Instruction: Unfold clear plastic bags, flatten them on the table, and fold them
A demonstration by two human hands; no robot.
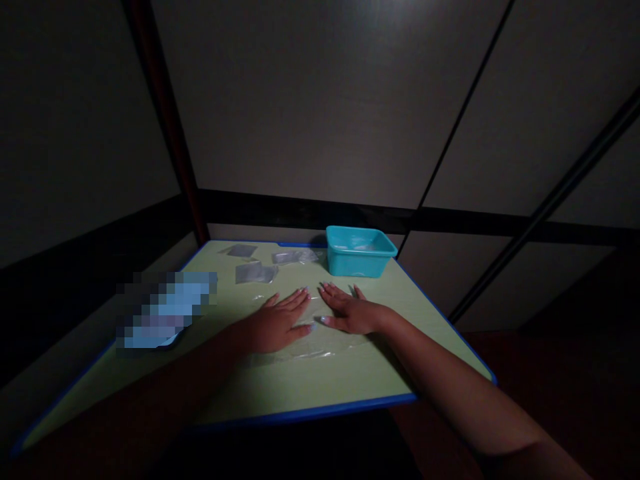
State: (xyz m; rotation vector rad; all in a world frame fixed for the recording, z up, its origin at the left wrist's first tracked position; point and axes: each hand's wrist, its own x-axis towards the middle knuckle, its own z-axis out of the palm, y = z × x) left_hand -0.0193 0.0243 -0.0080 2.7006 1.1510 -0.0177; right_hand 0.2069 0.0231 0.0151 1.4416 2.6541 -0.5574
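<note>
A clear plastic sheet or bag (315, 348) lies flat on the pale green table, its edges faint and shiny. My left hand (280, 323) rests palm down on its left part, fingers stretched forward and thumb pointing right. On its right part lies my right hand (350, 312), also palm down, with the fingers extended and the thumb toward the left thumb. The two hands are a small gap apart, and neither grips anything. Parts of the plastic are hidden beneath the hands.
Behind my right hand stands a turquoise basket (361, 263). Folded clear plastic pieces (250, 272) lie at the back left, with another (295, 257) beside the basket. A blurred-out blue object (170, 310) is at the left. The table (320, 403) has a blue edge; a panelled wall rises behind.
</note>
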